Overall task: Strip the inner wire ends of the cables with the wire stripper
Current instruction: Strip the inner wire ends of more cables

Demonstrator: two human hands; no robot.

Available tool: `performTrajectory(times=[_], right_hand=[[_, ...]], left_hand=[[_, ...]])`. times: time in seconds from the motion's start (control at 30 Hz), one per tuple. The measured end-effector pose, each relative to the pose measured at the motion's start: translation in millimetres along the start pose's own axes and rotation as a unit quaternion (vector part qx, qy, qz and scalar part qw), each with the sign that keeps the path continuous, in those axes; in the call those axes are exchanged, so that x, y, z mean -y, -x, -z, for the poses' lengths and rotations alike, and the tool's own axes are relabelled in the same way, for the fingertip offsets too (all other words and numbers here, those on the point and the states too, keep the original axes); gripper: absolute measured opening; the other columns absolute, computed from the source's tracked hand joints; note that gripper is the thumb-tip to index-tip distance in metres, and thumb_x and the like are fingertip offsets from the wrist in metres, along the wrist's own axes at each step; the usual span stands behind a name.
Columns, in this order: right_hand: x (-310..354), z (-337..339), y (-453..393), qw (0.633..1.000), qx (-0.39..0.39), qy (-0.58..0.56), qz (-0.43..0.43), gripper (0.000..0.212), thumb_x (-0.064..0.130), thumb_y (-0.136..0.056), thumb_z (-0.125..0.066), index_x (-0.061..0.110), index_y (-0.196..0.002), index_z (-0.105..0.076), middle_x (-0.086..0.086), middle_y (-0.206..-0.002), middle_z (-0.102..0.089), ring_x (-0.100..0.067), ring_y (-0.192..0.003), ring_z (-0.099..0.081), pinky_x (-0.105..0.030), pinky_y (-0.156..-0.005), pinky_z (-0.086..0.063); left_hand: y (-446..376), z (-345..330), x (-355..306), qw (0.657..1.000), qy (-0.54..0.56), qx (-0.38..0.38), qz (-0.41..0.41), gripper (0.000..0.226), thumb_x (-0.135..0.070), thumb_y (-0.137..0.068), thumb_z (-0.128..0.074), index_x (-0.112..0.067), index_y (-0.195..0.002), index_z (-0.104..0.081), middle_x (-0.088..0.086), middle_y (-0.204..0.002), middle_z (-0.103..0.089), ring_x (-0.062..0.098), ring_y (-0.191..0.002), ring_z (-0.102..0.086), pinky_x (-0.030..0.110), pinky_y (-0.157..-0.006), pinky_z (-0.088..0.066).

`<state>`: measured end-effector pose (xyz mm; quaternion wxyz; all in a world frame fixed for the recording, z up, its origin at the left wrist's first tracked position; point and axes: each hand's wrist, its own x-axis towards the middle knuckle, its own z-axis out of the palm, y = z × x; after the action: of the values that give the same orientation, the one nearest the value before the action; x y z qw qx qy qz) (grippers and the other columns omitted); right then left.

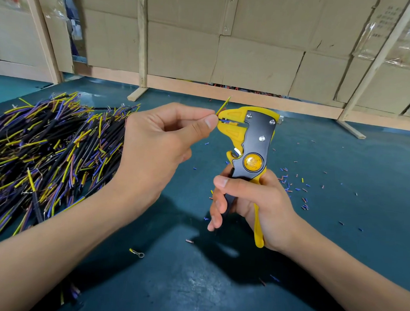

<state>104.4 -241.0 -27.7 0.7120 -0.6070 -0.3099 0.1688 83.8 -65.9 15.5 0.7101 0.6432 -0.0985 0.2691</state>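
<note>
Left hand [162, 139]: we see thumb and forefinger pinched on the inner wires [222, 119] of one cable, the other fingers curled in. The cable's body is hidden behind the hand. A blue wire runs from the pinch straight into the yellow jaws of the wire stripper [249, 138]; a yellow-green wire [223, 106] splays up and away above the top jaw, outside the tool.

Right hand [251, 202]: we see it clenched around the stripper's handles, thumb laid across the front, fingers wrapped on the black handle, the yellow handle running down along the palm. The tool stands upright above the tabletop [336, 243], head up, jaws facing left toward the pinch. Body dark grey with yellow jaws, rivets, a round yellow badge at the pivot.

No containers that we can see. The stock lies loose: a big cable pile [46, 153] at left on the teal tabletop, black jackets with yellow, blue and brown inner wires fanning out.

Insulation scraps [292, 182], blue, yellow and brownish, lie scattered to the right of the tool. A ring terminal [137, 253] lies alone near the left forearm. Cardboard panels [250, 51] in wooden framing close off the back.
</note>
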Motion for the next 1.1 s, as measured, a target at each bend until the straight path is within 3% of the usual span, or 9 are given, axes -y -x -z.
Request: performTrajectory(times=[0.17, 0.4, 0.63, 0.9, 1.1], right_hand=[[1.3, -2.8, -0.3, 1.0, -0.008, -0.024, 0.001, 0.025, 0.018, -0.082, -0.069, 0.003, -0.065, -0.058, -0.017, -0.056, -0.05, -0.032, -0.044, -0.055, -0.049, -0.054, -0.053], [1.0, -0.5, -0.6, 0.999, -0.022, -0.035, -0.008, 0.026, 0.015, -0.077, -0.07, 0.006, -0.061, -0.052, -0.016, -0.052, -0.05, -0.03, -0.037, -0.051, -0.043, -0.049, -0.051], [-3.2, 1.4, 0.5, 0.997, -0.078, -0.001, 0.005, 0.029, 0.019, -0.072, -0.066, 0.008, -0.052, -0.048, -0.012, -0.042, -0.042, -0.025, -0.028, -0.04, -0.032, -0.039, -0.044], [-0.6, -1.8, -1.0, 0.998, -0.043, -0.045, 0.003, 0.023, 0.017, -0.073, -0.069, 0.004, -0.061, -0.055, -0.018, -0.052, -0.049, -0.031, -0.038, -0.048, -0.045, -0.046, -0.05], [-0.1, -1.2, 0.4, 0.999, -0.011, -0.045, 0.006, 0.015, 0.016, -0.079, -0.067, 0.007, -0.069, -0.061, -0.02, -0.06, -0.055, -0.036, -0.049, -0.057, -0.054, -0.057, -0.051]], left_hand=[[-0.1, -0.3, -0.3, 1.0, 0.0, 0.002, -0.006, 0.014, -0.026, -0.079, -0.08, -0.015, -0.087, -0.08, 0.034, -0.084, -0.06, 0.017, -0.047, -0.033, 0.02, -0.045, -0.03], [1.0, 1.0, -0.5, 1.0, -0.016, 0.009, 0.001, 0.005, -0.022, -0.082, -0.08, -0.018, -0.085, -0.081, 0.037, -0.085, -0.056, 0.015, -0.046, -0.032, 0.019, -0.044, -0.03], [0.8, 1.1, 5.9, 1.0, -0.022, 0.014, 0.011, 0.006, -0.017, -0.084, -0.079, -0.021, -0.086, -0.082, 0.029, -0.081, -0.061, 0.012, -0.046, -0.035, 0.017, -0.045, -0.031], [2.0, 0.7, 10.7, 0.999, -0.027, 0.015, -0.013, 0.014, -0.01, -0.089, -0.075, -0.021, -0.094, -0.081, 0.001, -0.069, -0.061, 0.013, -0.052, -0.037, 0.021, -0.048, -0.034], [6.2, -1.7, 6.5, 0.995, -0.085, 0.014, -0.058, 0.018, -0.005, -0.09, -0.072, -0.017, -0.102, -0.078, -0.016, -0.074, -0.071, -0.005, -0.062, -0.057, 0.009, -0.061, -0.043]])
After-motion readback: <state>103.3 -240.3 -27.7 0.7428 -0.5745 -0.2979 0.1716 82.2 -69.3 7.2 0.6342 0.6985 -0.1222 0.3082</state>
